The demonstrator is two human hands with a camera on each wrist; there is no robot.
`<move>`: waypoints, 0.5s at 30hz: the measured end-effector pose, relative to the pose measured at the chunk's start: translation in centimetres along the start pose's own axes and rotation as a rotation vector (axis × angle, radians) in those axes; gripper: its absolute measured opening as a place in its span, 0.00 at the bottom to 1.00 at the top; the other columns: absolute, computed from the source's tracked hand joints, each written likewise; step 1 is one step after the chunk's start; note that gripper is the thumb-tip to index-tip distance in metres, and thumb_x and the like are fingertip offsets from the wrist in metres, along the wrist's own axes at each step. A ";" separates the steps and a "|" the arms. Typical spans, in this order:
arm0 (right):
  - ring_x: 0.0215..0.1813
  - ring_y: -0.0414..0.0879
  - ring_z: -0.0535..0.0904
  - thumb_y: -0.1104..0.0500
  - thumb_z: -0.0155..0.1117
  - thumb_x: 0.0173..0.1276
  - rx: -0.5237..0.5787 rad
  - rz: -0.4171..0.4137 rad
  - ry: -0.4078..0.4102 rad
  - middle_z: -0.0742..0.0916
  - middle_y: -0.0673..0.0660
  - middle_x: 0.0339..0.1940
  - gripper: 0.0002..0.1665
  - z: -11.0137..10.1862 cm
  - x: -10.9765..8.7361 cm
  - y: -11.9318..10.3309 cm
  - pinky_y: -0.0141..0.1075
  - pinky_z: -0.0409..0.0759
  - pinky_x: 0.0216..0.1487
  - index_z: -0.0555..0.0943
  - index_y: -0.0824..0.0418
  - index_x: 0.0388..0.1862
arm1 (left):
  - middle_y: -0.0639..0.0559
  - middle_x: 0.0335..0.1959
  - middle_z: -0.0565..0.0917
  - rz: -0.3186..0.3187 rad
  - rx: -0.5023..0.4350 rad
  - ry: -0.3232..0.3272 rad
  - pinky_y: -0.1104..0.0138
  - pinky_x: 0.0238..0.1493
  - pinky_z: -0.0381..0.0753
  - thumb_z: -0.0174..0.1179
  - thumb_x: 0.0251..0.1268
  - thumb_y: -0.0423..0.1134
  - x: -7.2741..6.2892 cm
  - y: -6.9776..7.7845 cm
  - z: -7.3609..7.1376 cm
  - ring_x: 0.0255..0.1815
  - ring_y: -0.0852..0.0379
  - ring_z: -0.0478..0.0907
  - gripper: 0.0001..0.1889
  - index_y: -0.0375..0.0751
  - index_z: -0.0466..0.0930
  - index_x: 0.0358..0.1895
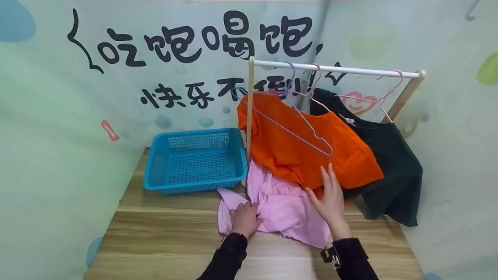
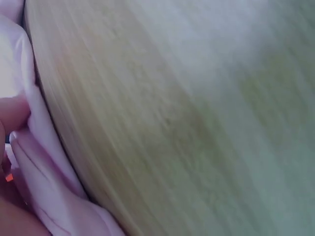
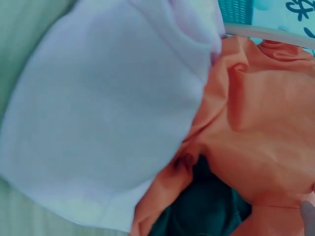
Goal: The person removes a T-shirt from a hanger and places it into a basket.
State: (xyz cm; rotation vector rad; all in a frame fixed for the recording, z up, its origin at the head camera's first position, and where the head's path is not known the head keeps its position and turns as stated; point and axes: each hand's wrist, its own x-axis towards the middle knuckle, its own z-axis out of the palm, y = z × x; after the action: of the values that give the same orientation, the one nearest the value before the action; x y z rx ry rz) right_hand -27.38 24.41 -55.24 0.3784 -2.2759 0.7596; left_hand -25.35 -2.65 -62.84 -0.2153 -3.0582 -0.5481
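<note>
A crumpled pink garment [image 1: 286,208] lies on the tabletop, partly under the hanging orange T-shirt [image 1: 295,136]. My left hand [image 1: 246,218] grips its left part; in the left wrist view, a thumb and finger at the left edge hold the pink cloth [image 2: 49,172]. My right hand [image 1: 328,200] is held up with straight fingers, just before the orange shirt's lower hem and holding nothing. A bare bluish-purple hanger [image 1: 307,142] hangs tilted in front of the orange shirt. In the right wrist view the pale pink cloth [image 3: 103,113] fills the left side beside the orange fabric.
The white rod [image 1: 350,70] of a wooden-legged rack carries pink hangers. A dark green T-shirt [image 1: 393,167] hangs at its right on a pink hanger [image 1: 383,99]. To the left stands a blue plastic basket [image 1: 194,184]. A printed curtain [image 1: 78,155] surrounds the table [image 1: 163,241].
</note>
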 end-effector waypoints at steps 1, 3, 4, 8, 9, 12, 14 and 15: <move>0.69 0.66 0.67 0.52 0.75 0.57 -0.001 -0.003 -0.003 0.64 0.67 0.76 0.50 0.1 -0.2 0.1 0.62 0.65 0.65 0.64 0.62 0.75 | 0.44 0.47 0.82 0.003 -0.005 0.008 0.44 0.45 0.69 0.71 0.57 0.51 -0.1 0.0 0.0 0.50 0.44 0.75 0.25 0.47 0.81 0.57; 0.69 0.66 0.67 0.53 0.75 0.57 0.003 -0.006 -0.009 0.64 0.67 0.76 0.49 0.2 -0.7 0.3 0.62 0.65 0.65 0.64 0.63 0.75 | 0.45 0.44 0.83 0.008 -0.017 0.028 0.43 0.44 0.70 0.71 0.57 0.48 -0.2 0.0 -0.1 0.48 0.44 0.77 0.21 0.46 0.83 0.53; 0.69 0.66 0.68 0.53 0.75 0.57 0.004 -0.007 -0.012 0.64 0.68 0.76 0.49 0.2 -0.9 0.4 0.62 0.65 0.64 0.65 0.63 0.75 | 0.44 0.43 0.83 0.010 -0.025 0.040 0.43 0.43 0.70 0.71 0.57 0.46 -0.2 -0.1 -0.1 0.47 0.44 0.78 0.20 0.46 0.83 0.53; 0.67 0.67 0.69 0.54 0.75 0.57 0.016 -0.003 -0.036 0.65 0.69 0.75 0.48 -0.2 -1.6 0.8 0.63 0.66 0.63 0.65 0.64 0.74 | 0.43 0.39 0.82 0.010 -0.109 0.093 0.41 0.42 0.73 0.69 0.57 0.42 -0.3 -0.7 -0.4 0.43 0.42 0.80 0.18 0.42 0.83 0.50; 0.67 0.67 0.69 0.55 0.75 0.57 0.021 -0.003 -0.040 0.65 0.69 0.75 0.48 -0.4 -1.8 0.9 0.64 0.66 0.63 0.65 0.64 0.74 | 0.42 0.39 0.82 0.007 -0.149 0.110 0.41 0.41 0.74 0.68 0.57 0.41 -0.4 -1.0 -0.6 0.42 0.41 0.81 0.18 0.40 0.82 0.51; 0.66 0.68 0.70 0.56 0.75 0.57 0.024 -0.003 -0.049 0.66 0.70 0.74 0.47 -1.0 -2.3 1.2 0.64 0.67 0.62 0.66 0.65 0.73 | 0.39 0.39 0.83 -0.032 -0.313 0.167 0.43 0.43 0.78 0.64 0.61 0.38 -0.3 -1.6 -1.6 0.42 0.38 0.82 0.16 0.36 0.79 0.50; 0.66 0.68 0.70 0.57 0.76 0.57 0.026 0.004 -0.054 0.66 0.70 0.74 0.47 -1.4 -2.4 1.4 0.64 0.67 0.62 0.66 0.66 0.73 | 0.36 0.44 0.83 -0.091 -0.447 0.189 0.47 0.47 0.79 0.61 0.64 0.38 -0.3 -1.9 -2.6 0.46 0.37 0.82 0.19 0.35 0.77 0.56; 0.66 0.68 0.70 0.58 0.76 0.57 0.027 0.011 -0.059 0.66 0.70 0.74 0.47 -1.6 -2.5 1.5 0.64 0.67 0.62 0.66 0.66 0.73 | 0.35 0.46 0.83 -0.122 -0.511 0.199 0.48 0.49 0.79 0.60 0.65 0.38 -0.3 -1.9 -3.1 0.47 0.37 0.82 0.19 0.35 0.75 0.58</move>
State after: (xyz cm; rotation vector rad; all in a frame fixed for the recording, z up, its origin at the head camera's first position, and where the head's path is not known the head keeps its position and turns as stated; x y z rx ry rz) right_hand -25.43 26.67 -56.69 0.4063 -2.3261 0.7945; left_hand -25.34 -5.58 -60.58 0.0201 -2.6954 -1.2686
